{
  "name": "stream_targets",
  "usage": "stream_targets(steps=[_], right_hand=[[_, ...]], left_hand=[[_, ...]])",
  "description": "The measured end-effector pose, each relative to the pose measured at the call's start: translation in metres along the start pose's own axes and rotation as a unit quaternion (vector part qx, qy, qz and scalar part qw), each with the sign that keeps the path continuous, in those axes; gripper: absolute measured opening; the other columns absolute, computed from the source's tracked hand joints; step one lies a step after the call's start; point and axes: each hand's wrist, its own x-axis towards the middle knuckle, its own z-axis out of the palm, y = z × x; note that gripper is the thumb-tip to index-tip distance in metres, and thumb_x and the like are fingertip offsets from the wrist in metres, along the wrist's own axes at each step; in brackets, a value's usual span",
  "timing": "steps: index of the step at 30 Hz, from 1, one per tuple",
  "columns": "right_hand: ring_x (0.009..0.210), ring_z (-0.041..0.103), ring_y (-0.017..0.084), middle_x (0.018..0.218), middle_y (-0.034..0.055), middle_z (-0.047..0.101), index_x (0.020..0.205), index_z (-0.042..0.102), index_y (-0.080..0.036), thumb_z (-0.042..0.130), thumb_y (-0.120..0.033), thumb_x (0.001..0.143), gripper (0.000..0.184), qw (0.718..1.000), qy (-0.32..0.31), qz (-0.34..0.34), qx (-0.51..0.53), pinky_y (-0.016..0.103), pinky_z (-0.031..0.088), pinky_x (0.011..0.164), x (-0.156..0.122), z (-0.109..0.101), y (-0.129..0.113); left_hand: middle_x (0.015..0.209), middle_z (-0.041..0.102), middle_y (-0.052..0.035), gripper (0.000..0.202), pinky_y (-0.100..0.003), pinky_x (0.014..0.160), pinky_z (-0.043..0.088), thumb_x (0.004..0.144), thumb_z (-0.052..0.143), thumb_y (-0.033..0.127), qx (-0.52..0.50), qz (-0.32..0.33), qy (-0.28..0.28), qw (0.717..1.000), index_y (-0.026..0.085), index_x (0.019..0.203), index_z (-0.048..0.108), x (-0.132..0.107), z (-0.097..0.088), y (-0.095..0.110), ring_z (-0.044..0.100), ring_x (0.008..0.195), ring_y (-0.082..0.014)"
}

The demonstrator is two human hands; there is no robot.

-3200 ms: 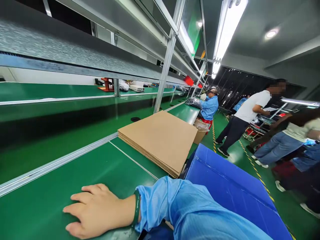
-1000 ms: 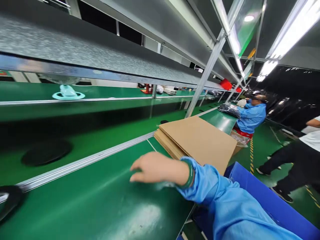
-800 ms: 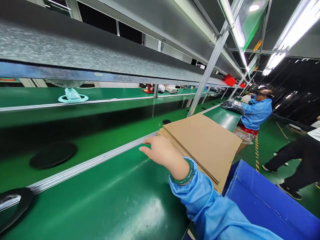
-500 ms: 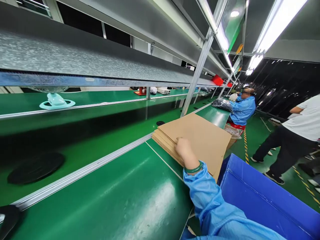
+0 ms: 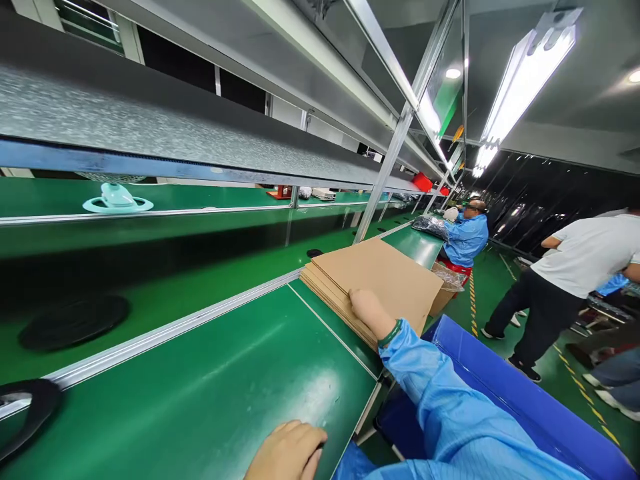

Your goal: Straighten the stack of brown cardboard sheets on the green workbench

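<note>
A stack of flat brown cardboard sheets (image 5: pixel 385 273) lies on the green table (image 5: pixel 210 393), ahead and to the right. My right hand (image 5: pixel 367 309), in a blue sleeve with a green bangle, reaches out to the stack's near edge. Its fingers curl over the top sheets there, and their tips are hidden. My left hand (image 5: pixel 287 455) rests on the table's front edge at the bottom of the view, fingers loosely apart, holding nothing.
A blue plastic crate (image 5: pixel 505 400) stands right of the table, below my right arm. Black round discs (image 5: pixel 75 321) lie on the belt beyond a metal rail. A teal object (image 5: pixel 117 199) sits further back. A seated co-worker in blue (image 5: pixel 467 237) and a standing person in white (image 5: pixel 575 267) are at right.
My right hand lifted off the table near me and reached forward to the cardboard stack's near edge. My left hand has come into view at the bottom.
</note>
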Motion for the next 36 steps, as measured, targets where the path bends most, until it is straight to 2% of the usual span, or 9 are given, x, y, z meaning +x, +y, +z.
stream_targets(steps=[2,5,9,13,23,36], right_hand=[[0.099,0.064,0.023,0.105,0.0092,0.062,0.116,0.062,-0.008,0.066,-0.024,0.104,0.020,1.000,0.003,-0.006,-0.016,0.041,0.056,0.094,-0.002,-0.003,0.001],[0.097,0.064,0.022,0.104,0.0090,0.062,0.116,0.062,-0.008,0.066,-0.024,0.104,0.021,0.999,0.008,-0.010,-0.036,0.040,0.057,0.092,-0.006,-0.005,0.001],[0.093,0.064,0.021,0.100,0.0076,0.062,0.113,0.062,-0.008,0.065,-0.023,0.105,0.017,0.999,0.011,-0.014,-0.050,0.038,0.058,0.089,-0.014,-0.005,-0.004],[0.091,0.064,0.020,0.098,0.0070,0.062,0.110,0.063,-0.009,0.064,-0.022,0.105,0.015,0.999,0.015,-0.018,-0.049,0.037,0.058,0.088,-0.023,0.000,-0.009],[0.097,0.062,0.022,0.108,0.0088,0.061,0.115,0.063,-0.010,0.064,-0.034,0.106,0.025,1.000,0.004,-0.010,-0.006,0.039,0.055,0.091,-0.026,-0.002,-0.009],[0.087,0.064,0.019,0.095,0.0049,0.062,0.114,0.061,-0.009,0.062,-0.019,0.106,0.013,0.998,0.015,-0.006,-0.059,0.035,0.059,0.084,-0.027,-0.007,-0.022]], left_hand=[[0.092,0.071,-0.0017,0.029,-0.037,0.077,0.056,0.093,0.042,0.015,-0.008,-0.002,-0.008,1.000,0.025,0.104,0.066,0.001,-0.001,-0.002,0.068,0.085,-0.0231],[0.098,0.070,-0.0019,0.028,-0.039,0.084,0.053,0.096,0.041,0.017,-0.042,-0.043,-0.020,0.998,0.026,0.107,0.065,-0.004,-0.007,-0.003,0.066,0.093,-0.0235],[0.105,0.069,-0.0016,0.028,-0.041,0.091,0.049,0.094,0.045,0.012,-0.076,-0.089,-0.057,0.991,0.026,0.108,0.065,-0.005,-0.015,0.003,0.063,0.102,-0.0247],[0.107,0.068,-0.0023,0.027,-0.043,0.094,0.047,0.094,0.046,0.012,-0.082,-0.109,-0.074,0.988,0.025,0.108,0.065,-0.003,-0.021,0.009,0.062,0.105,-0.0260],[0.109,0.068,-0.0016,0.026,-0.042,0.096,0.044,0.096,0.046,0.012,-0.092,-0.109,-0.082,0.986,0.025,0.109,0.065,-0.001,-0.024,0.009,0.061,0.106,-0.0251],[0.109,0.067,-0.0012,0.023,-0.042,0.097,0.044,0.096,0.049,0.012,-0.101,-0.113,-0.085,0.985,0.025,0.108,0.065,-0.001,-0.027,0.011,0.060,0.106,-0.0241]])
